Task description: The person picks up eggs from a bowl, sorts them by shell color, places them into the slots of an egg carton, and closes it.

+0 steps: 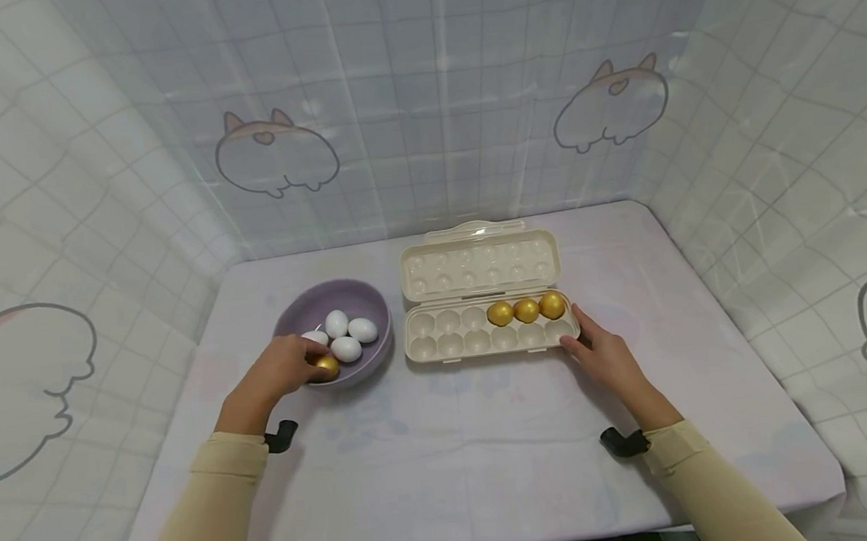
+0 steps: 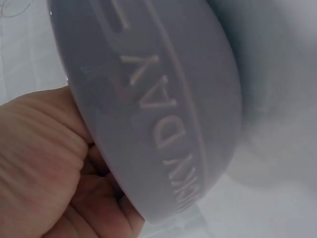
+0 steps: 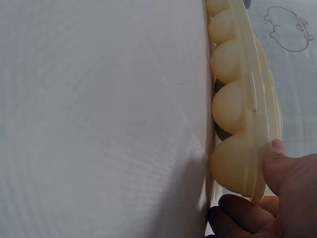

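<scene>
My left hand [image 1: 287,366] reaches over the near left rim of a purple bowl [image 1: 367,294] and pinches a golden egg [image 1: 326,368] inside it. Several white eggs [image 1: 346,349] lie beside that egg. In the left wrist view the wall of the bowl [image 2: 163,109], with raised lettering, hides the fingertips. An open cream egg carton [image 1: 418,333] stands right of the bowl, three golden eggs [image 1: 527,310] in the right part of its far row. My right hand [image 1: 605,355] grips the carton's right end, thumb on the rim and fingers below in the right wrist view.
The carton's lid [image 1: 480,266] lies folded back toward the rear wall. A pale cloth covers the table [image 1: 444,466]. Tiled-pattern curtains [image 1: 411,124] with animal drawings hang behind and at both sides. A black wrist mount [image 1: 282,436] sits on each forearm.
</scene>
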A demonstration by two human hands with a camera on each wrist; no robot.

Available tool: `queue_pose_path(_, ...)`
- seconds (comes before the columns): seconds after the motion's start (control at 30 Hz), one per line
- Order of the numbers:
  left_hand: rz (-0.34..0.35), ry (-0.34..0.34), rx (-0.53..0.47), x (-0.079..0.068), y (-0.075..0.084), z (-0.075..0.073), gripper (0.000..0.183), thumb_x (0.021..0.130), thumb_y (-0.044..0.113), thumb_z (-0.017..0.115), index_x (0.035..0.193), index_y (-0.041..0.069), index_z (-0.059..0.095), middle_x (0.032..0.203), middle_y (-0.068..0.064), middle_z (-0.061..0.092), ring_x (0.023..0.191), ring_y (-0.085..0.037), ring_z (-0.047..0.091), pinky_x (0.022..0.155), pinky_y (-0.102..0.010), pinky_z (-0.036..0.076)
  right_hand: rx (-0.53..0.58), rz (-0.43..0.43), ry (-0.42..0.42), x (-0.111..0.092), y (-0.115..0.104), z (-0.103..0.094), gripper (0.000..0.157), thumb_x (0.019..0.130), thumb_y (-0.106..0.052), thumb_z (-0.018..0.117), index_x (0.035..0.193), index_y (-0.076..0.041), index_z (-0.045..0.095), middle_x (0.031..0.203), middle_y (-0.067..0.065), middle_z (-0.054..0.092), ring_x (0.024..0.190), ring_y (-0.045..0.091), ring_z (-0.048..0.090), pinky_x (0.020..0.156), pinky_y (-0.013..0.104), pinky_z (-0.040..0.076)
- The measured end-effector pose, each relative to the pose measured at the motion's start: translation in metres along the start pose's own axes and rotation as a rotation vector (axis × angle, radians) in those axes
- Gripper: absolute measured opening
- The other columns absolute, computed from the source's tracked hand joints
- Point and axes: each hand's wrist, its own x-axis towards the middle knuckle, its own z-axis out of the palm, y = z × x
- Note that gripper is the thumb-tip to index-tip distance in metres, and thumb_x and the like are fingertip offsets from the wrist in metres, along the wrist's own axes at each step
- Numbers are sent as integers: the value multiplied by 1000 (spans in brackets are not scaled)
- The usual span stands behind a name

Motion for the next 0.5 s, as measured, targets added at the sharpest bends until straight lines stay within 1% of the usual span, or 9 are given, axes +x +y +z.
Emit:
queue_pose_path(0.1,15,-11,23,1,1,0,28,89,24,83,114,10,82,114,-10,79,106,-31,68,94,-49,55,5,2,1,0,0,0,79,107,-44,61,169,-12,24,165,24,39,151,49,40,121,64,39)
queue_pose_path(0.27,35,-13,31,4,2,1,25,88,23,84,109,11,83,104,-5,79,95,-26,65,86,-42,54,7,1,0,0,0,0,80,106,-46,60,169,-12,23,165,24,39,152,49,40,121,64,38)
queue_pose_path(0.37,21,-11,30,5,2,3,23,88,22,83,108,12,83,102,-3,80,92,-23,64,84,-37,52,11,-2,2,0,1,0,79,106,-44,61,169,-12,24,165,24,39,151,49,40,121,64,39)
queue_pose_path(0.5,27,11,30,6,1,5,21,87,20,82,106,10,83,99,-3,80,90,-23,64,83,-38,52,14,-10,6,0,2,1,79,107,-43,61,169,-12,24,165,24,39,151,49,41,120,64,39)
